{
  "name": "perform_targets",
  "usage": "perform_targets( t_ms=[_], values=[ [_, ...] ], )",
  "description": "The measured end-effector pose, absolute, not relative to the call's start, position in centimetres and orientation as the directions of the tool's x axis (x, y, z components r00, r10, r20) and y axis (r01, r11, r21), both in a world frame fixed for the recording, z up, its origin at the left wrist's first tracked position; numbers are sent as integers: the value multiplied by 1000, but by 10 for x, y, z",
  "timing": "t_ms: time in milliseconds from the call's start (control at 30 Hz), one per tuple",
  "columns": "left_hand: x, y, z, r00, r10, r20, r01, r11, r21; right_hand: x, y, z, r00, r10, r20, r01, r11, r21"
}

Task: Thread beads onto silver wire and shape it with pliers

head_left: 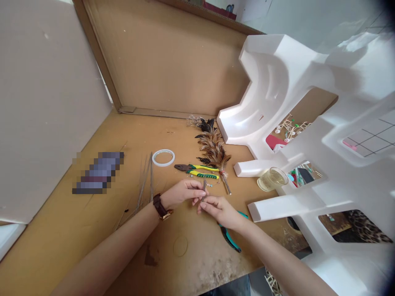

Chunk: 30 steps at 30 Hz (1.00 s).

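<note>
A short, thin grey-brown strip, perhaps a feather, stands between the fingertips of both hands. My left hand, with a dark watch on its wrist, pinches it from the left. From the right, my right hand grips its lower end with thumb and finger. Just beyond the hands lie yellow-and-green pliers, jaws pointing left. A bundle of brown and black feathers on a stick rests behind them. Teal-handled pliers are partly hidden under my right forearm.
A white tape roll and several thin wires lie left of the pliers. Farther left is a blurred-out object. A glass of yellowish liquid stands right, beside a large white foam frame. A cardboard wall closes the back.
</note>
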<state>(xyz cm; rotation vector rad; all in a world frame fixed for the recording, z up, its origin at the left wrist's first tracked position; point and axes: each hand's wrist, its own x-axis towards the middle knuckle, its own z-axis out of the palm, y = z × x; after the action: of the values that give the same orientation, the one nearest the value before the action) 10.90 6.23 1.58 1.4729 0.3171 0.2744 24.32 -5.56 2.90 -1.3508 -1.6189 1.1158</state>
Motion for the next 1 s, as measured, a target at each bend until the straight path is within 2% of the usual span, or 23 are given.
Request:
perform_targets(
  t_ms=[33,100,167,233,333,467,533,667,767,933,1000],
  values=[
    [107,62,18,936,347,-55,2,151,989,242,-57,34,-217,975,-50,208,-4,-978],
    [105,59,19,953,292,-84,-16,324,946,240,-61,39,-307,938,-159,-33,-178,-984],
    [104,56,19,963,250,-98,-26,451,892,238,-65,39,-401,890,-218,-222,-325,-919],
    [105,52,19,967,237,-96,-30,479,877,236,-68,38,-467,854,-229,-341,-413,-844],
    [105,50,21,962,257,-88,-42,462,886,234,-72,37,-423,871,-251,-360,-416,-835],
    [107,51,27,915,389,-109,-29,331,943,232,-73,35,-139,961,-240,-183,-263,-947],
    [108,49,31,875,473,-99,-12,225,974,232,-73,34,-60,973,-221,-145,-228,-963],
    [110,42,35,816,577,-33,-29,98,995,234,-72,34,-45,971,-235,-280,-238,-930],
    [110,35,36,803,596,-2,-87,121,989,236,-71,35,-86,968,-236,-368,-251,-895],
    [110,27,33,837,544,-59,-177,372,911,238,-72,34,-199,944,-264,-499,-329,-802],
    [111,27,32,846,530,-62,-180,392,902,239,-73,35,-235,930,-281,-517,-365,-775]
  ],
)
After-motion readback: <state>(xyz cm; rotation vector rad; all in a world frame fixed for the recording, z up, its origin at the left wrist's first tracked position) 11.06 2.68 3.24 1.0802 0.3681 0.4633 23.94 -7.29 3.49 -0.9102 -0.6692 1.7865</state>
